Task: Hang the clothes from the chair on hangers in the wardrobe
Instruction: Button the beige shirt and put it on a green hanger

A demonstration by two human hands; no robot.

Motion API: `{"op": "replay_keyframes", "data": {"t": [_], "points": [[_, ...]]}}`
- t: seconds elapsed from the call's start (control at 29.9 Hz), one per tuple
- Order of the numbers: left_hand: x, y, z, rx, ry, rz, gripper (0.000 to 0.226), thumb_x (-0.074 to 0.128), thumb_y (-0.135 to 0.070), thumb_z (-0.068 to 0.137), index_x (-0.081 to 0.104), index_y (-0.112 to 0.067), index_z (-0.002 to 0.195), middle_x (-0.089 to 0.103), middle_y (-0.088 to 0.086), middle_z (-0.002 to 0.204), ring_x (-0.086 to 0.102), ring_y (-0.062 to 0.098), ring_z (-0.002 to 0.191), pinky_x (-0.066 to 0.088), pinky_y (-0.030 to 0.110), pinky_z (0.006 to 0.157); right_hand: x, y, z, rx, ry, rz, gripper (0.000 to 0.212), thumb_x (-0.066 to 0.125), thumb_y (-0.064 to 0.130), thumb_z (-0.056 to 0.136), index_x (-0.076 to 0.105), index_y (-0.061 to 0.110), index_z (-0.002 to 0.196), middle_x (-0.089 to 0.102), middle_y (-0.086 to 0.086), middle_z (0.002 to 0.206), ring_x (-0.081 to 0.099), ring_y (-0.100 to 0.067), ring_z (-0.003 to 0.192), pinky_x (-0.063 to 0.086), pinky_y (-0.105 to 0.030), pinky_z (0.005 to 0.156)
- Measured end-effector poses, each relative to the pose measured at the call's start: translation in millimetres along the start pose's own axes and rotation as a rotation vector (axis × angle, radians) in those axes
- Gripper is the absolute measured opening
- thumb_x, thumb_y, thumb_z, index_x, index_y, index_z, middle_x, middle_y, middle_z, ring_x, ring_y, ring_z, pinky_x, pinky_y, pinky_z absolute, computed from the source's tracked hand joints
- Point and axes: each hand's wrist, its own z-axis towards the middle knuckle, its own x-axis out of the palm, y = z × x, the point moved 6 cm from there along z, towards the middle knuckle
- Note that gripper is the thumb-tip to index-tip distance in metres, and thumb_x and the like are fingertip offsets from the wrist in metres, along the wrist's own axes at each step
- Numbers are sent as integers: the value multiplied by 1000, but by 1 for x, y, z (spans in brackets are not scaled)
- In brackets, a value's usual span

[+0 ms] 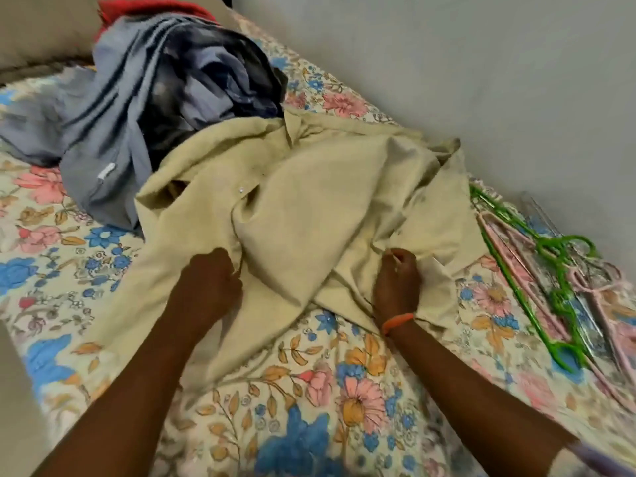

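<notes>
Beige shirt (303, 208) lies crumpled on the flowered bedsheet (309, 390); left hand (206, 284) and right hand (397, 284) both pinch its cloth with curled fingers. It seems they spread it for hanging; next move likely needs a green hanger (537, 270) lying just beside.

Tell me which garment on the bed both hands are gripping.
The beige shirt, spread out nearest the person. The left hand and right hand pinch its fabric; the grey-blue clothes and the red one behind lie untouched.
</notes>
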Motion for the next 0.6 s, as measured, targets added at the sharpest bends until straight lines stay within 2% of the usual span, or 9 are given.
{"op": "replay_keyframes", "data": {"t": [0.07, 0.13, 0.2, 0.3, 0.37, 0.47, 0.53, 0.6], "points": [[-4, -23, -21, 43, -92, -68, 16, 64, -20, 89, 54, -12, 80, 58, 3, 73, 59, 29, 76, 43, 37, 65, -17, 10, -9, -112, 115, 95, 18, 57, 23, 93, 70, 13, 100, 71, -2, 91, 64, -15, 87, 53, -33, 80], [-1, -54, -46, 87, -152, -132, 7, 62, -20, 90, 57, -16, 86, 61, -3, 74, 58, 22, 70, 46, 36, 65, -38, 18, -31, -180, 259, 102, 9, 66, 15, 95, 72, 15, 100, 71, 6, 85, 64, -2, 77, 51, -19, 71], [18, -81, -73, 134, -71, -262, 5, 62, -20, 90, 57, -22, 90, 62, -6, 73, 60, 15, 64, 49, 34, 61, -58, 19, -57, -200, 417, 40, 14, 70, 19, 92, 74, 19, 105, 74, 10, 90, 67, 3, 82, 51, -12, 72], [59, -101, -98, 221, 212, -301, 4, 63, -24, 89, 61, -26, 91, 67, -7, 82, 64, 7, 72, 54, 33, 67, -75, 15, -79, -149, 594, -118, 21, 75, 18, 87, 73, 20, 108, 74, 6, 94, 69, 0, 84, 52, -12, 72], [70, -101, -104, 268, 303, -288, 7, 61, -23, 92, 65, -25, 87, 69, -7, 83, 63, 3, 75, 50, 29, 68, -81, 11, -83, -2, 646, -145, 24, 77, 14, 84, 67, 20, 106, 72, 0, 91, 69, -7, 80, 51, -12, 63], [60, -84, -97, 217, 207, -351, 17, 57, -14, 95, 69, -24, 88, 69, -8, 81, 62, 3, 73, 47, 23, 67, -88, 20, -82, 155, 772, -162, 9, 70, 6, 87, 65, 13, 90, 68, -3, 82, 62, -10, 65, 45, -16, 52], [49, -66, -91, 177, 117, -316, 15, 60, -14, 92, 71, -23, 89, 70, -9, 83, 63, 7, 75, 50, 27, 71, -97, 38, -77, 210, 897, -45, 17, 62, 2, 90, 61, 8, 73, 58, -6, 67, 51, -14, 54, 41, -24, 48], [48, -59, -90, 186, 101, -241, 11, 63, -18, 90, 73, -21, 89, 71, -6, 85, 63, 12, 79, 48, 29, 73, -111, 62, -68, 260, 1012, 140, 28, 56, -2, 90, 56, 9, 65, 48, -6, 57, 45, -15, 48, 41, -25, 44]]}}
